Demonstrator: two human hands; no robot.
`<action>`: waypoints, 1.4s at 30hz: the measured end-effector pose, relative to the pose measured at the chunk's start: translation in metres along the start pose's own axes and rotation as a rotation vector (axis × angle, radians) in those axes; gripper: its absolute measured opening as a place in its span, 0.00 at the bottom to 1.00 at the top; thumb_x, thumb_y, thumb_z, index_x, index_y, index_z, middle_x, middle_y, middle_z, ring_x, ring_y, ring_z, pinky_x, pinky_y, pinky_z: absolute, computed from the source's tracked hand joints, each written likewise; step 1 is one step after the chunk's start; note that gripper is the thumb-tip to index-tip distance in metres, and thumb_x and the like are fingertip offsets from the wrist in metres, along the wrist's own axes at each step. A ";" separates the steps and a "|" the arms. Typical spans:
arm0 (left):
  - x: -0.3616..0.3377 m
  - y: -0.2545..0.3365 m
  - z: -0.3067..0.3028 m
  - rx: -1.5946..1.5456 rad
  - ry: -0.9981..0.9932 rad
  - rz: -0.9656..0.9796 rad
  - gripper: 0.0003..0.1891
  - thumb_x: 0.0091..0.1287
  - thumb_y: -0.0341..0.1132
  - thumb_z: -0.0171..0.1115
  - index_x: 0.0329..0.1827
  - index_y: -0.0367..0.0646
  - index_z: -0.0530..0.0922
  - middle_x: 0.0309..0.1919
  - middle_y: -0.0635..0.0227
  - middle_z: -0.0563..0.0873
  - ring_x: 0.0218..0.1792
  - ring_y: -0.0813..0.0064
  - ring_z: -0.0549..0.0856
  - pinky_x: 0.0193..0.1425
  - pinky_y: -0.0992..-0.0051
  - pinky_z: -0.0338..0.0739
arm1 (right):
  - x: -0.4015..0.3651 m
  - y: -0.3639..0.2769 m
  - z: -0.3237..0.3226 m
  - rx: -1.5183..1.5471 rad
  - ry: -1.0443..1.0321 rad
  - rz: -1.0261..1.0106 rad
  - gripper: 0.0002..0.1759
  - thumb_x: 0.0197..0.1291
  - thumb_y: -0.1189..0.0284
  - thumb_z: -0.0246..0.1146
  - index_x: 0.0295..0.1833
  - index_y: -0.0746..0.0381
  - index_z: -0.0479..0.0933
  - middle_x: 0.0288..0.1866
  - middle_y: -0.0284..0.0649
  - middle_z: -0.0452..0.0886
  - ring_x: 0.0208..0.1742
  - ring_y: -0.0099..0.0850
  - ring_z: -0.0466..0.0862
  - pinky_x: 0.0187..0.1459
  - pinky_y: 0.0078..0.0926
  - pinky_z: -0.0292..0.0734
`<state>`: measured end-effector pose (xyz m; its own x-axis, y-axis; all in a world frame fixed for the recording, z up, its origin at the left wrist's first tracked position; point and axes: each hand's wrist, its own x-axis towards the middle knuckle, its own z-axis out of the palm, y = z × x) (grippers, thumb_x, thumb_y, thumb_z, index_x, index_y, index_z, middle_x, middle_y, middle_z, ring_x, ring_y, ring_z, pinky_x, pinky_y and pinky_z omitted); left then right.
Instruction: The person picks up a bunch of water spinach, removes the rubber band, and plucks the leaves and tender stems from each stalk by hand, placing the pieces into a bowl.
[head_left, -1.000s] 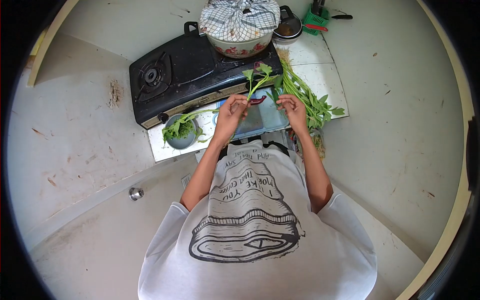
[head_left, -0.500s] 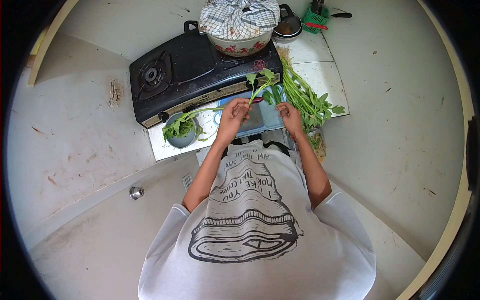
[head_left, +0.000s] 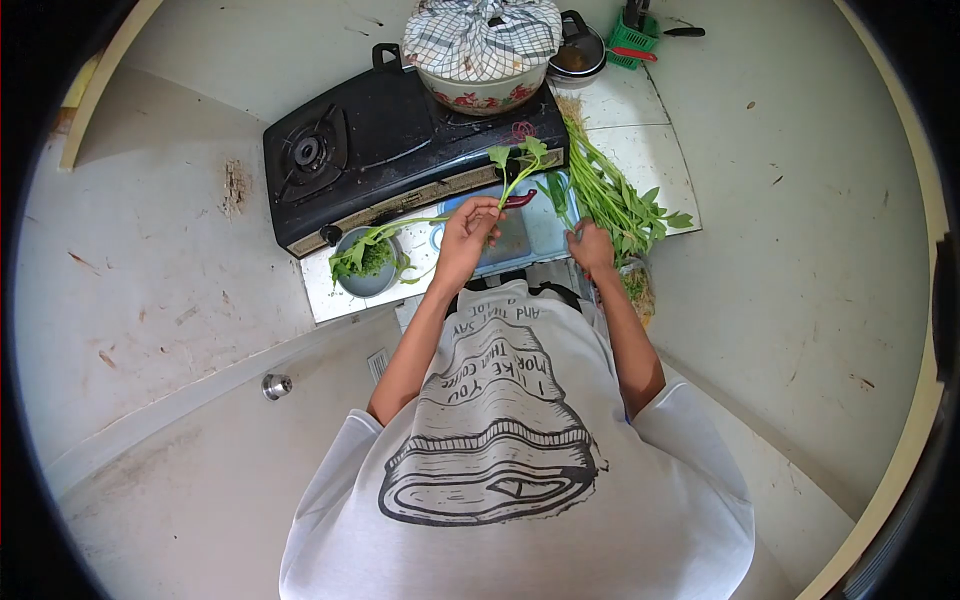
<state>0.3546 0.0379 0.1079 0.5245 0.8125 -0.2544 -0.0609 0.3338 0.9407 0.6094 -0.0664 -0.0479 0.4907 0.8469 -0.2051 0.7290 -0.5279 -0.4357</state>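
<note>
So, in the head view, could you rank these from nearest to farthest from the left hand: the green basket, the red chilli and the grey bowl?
From the left hand:
1. Red chilli: closest, just to its right and slightly beyond it.
2. Grey bowl: off to its left.
3. Green basket: farthest, well beyond it, toward the upper right.

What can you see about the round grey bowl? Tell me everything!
The bowl is round, grey and smooth; its material is unclear. It sits upright on the white tiled counter, by one front corner of the stove. Small green pieces lie inside, and a leafy stem crosses its rim. Nobody is touching it.
</note>
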 end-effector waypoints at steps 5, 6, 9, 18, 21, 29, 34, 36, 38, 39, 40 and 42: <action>0.004 -0.004 -0.002 0.030 0.008 -0.004 0.10 0.79 0.33 0.59 0.58 0.40 0.80 0.47 0.69 0.89 0.39 0.83 0.82 0.45 0.79 0.78 | -0.007 -0.044 -0.047 0.269 -0.048 -0.076 0.13 0.67 0.63 0.68 0.47 0.62 0.83 0.30 0.50 0.87 0.31 0.47 0.88 0.37 0.43 0.81; 0.004 -0.004 -0.001 0.035 0.001 -0.002 0.10 0.78 0.32 0.59 0.58 0.40 0.80 0.47 0.69 0.89 0.40 0.83 0.83 0.46 0.79 0.78 | -0.009 -0.059 -0.061 0.365 -0.068 -0.095 0.12 0.67 0.64 0.68 0.47 0.62 0.83 0.30 0.50 0.86 0.31 0.45 0.88 0.36 0.41 0.81; 0.004 0.000 0.001 0.061 -0.015 0.007 0.10 0.77 0.29 0.60 0.58 0.39 0.80 0.46 0.70 0.88 0.42 0.82 0.83 0.47 0.78 0.79 | -0.024 -0.104 -0.096 0.668 0.044 -0.273 0.09 0.69 0.69 0.69 0.46 0.63 0.82 0.27 0.42 0.85 0.25 0.28 0.84 0.29 0.27 0.76; 0.003 0.006 0.009 0.163 0.014 0.063 0.08 0.74 0.28 0.64 0.54 0.41 0.82 0.44 0.73 0.88 0.45 0.84 0.84 0.47 0.77 0.79 | -0.033 -0.163 -0.103 0.971 -0.046 -0.246 0.11 0.71 0.69 0.69 0.43 0.67 0.81 0.26 0.33 0.82 0.25 0.15 0.78 0.27 0.18 0.71; 0.001 0.008 0.008 0.079 0.032 0.012 0.07 0.74 0.29 0.64 0.52 0.42 0.83 0.43 0.74 0.87 0.45 0.85 0.83 0.47 0.77 0.79 | -0.036 -0.164 -0.095 1.072 -0.065 -0.236 0.11 0.71 0.68 0.69 0.42 0.67 0.81 0.25 0.32 0.82 0.24 0.15 0.77 0.26 0.18 0.69; 0.005 0.001 0.009 -0.233 0.140 -0.089 0.05 0.75 0.32 0.65 0.50 0.43 0.84 0.40 0.74 0.87 0.40 0.84 0.81 0.44 0.77 0.78 | -0.043 -0.164 -0.094 0.881 -0.043 -0.352 0.09 0.70 0.69 0.68 0.42 0.66 0.82 0.25 0.35 0.81 0.24 0.20 0.77 0.26 0.23 0.68; 0.007 -0.003 0.014 -0.465 0.153 -0.136 0.06 0.76 0.31 0.64 0.51 0.42 0.83 0.41 0.71 0.86 0.40 0.82 0.81 0.43 0.78 0.77 | -0.035 -0.158 -0.098 0.719 0.154 -0.674 0.07 0.67 0.72 0.69 0.41 0.64 0.82 0.27 0.40 0.82 0.23 0.35 0.79 0.27 0.33 0.71; 0.010 -0.006 0.011 -0.523 0.196 -0.118 0.06 0.76 0.31 0.64 0.51 0.41 0.83 0.42 0.70 0.86 0.40 0.82 0.81 0.43 0.78 0.77 | -0.034 -0.152 -0.099 0.618 0.143 -0.769 0.07 0.66 0.71 0.69 0.41 0.64 0.82 0.28 0.42 0.83 0.23 0.41 0.79 0.28 0.36 0.73; 0.016 -0.006 0.001 -0.503 0.243 -0.045 0.08 0.75 0.32 0.65 0.51 0.39 0.83 0.44 0.69 0.86 0.39 0.82 0.82 0.42 0.79 0.77 | -0.043 -0.148 -0.105 0.608 -0.055 -0.600 0.09 0.67 0.69 0.69 0.41 0.64 0.82 0.29 0.43 0.84 0.25 0.42 0.81 0.30 0.37 0.75; 0.018 -0.003 -0.001 -0.381 0.294 -0.012 0.08 0.75 0.33 0.65 0.51 0.39 0.83 0.43 0.70 0.86 0.40 0.82 0.82 0.42 0.80 0.76 | -0.046 -0.146 -0.108 0.601 -0.151 -0.515 0.10 0.67 0.67 0.69 0.42 0.64 0.82 0.30 0.44 0.85 0.26 0.43 0.82 0.31 0.38 0.76; 0.019 0.000 -0.004 -0.345 0.284 -0.011 0.08 0.75 0.33 0.65 0.52 0.40 0.83 0.43 0.70 0.86 0.41 0.82 0.82 0.42 0.79 0.75 | -0.042 -0.135 -0.099 0.578 -0.139 -0.486 0.11 0.67 0.67 0.68 0.41 0.65 0.82 0.30 0.45 0.85 0.27 0.44 0.83 0.32 0.39 0.77; 0.018 0.003 -0.011 -0.275 0.267 -0.007 0.08 0.76 0.34 0.64 0.52 0.42 0.83 0.43 0.71 0.86 0.42 0.82 0.81 0.44 0.78 0.73 | -0.026 -0.102 -0.066 0.532 -0.113 -0.431 0.13 0.68 0.65 0.67 0.41 0.65 0.82 0.31 0.47 0.86 0.29 0.45 0.85 0.34 0.40 0.79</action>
<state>0.3549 0.0590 0.1036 0.2886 0.8935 -0.3441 -0.3025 0.4261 0.8526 0.5540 -0.0394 0.0598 0.1362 0.9907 0.0048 0.5002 -0.0646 -0.8635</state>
